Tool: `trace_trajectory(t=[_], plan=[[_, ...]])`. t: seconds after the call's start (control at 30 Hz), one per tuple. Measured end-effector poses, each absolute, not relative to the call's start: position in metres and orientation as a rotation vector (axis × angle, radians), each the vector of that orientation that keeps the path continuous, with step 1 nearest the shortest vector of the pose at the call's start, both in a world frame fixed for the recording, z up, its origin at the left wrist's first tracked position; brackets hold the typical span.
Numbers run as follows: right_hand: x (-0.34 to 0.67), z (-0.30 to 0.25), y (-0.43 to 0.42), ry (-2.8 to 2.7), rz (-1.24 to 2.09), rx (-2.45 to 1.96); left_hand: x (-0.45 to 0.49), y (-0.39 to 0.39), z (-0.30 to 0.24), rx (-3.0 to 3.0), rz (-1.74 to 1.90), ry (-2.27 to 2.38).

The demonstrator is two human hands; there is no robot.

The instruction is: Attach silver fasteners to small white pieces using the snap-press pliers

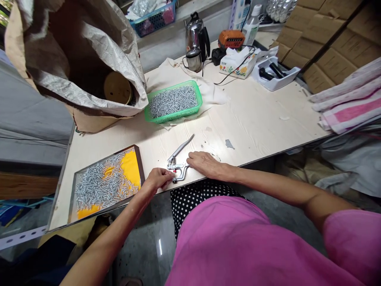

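A pair of metal snap-fastener pliers [181, 171] lies near the front edge of the table, its long handle angled up and away and its spring showing. My right hand [205, 163] is closed over the lower handle, fingers curled and palm down. At the jaws, my left hand [160, 178] is pinched, thumb and fingertips together; whatever is between them is too small to make out. Left of that hand, a shallow tray [139, 165] with a yellow lining holds many small silvery metal pieces [102, 180]. More of them fill a green plastic basket [200, 104] farther back.
A big woven sack [116, 43] stands open at the back left. Along the back are a metal kettle [195, 33], a metal mug [194, 60], an orange battery pack [231, 39], a tissue box [236, 63] and a white tray [275, 81]. Cardboard [333, 43] and striped cloth [354, 103] flank the right side.
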State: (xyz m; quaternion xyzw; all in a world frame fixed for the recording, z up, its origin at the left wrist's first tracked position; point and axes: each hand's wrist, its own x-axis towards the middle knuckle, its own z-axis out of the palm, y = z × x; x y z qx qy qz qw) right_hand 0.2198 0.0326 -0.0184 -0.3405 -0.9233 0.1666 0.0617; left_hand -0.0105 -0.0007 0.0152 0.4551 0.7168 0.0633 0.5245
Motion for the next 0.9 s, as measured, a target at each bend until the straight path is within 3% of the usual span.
trace_trajectory(t=[0.9], plan=[[0.223, 0.004, 0.076, -2.965, 0.325, -1.049, -0.013, 0.003, 0.015, 1.056, -0.040, 1.627]])
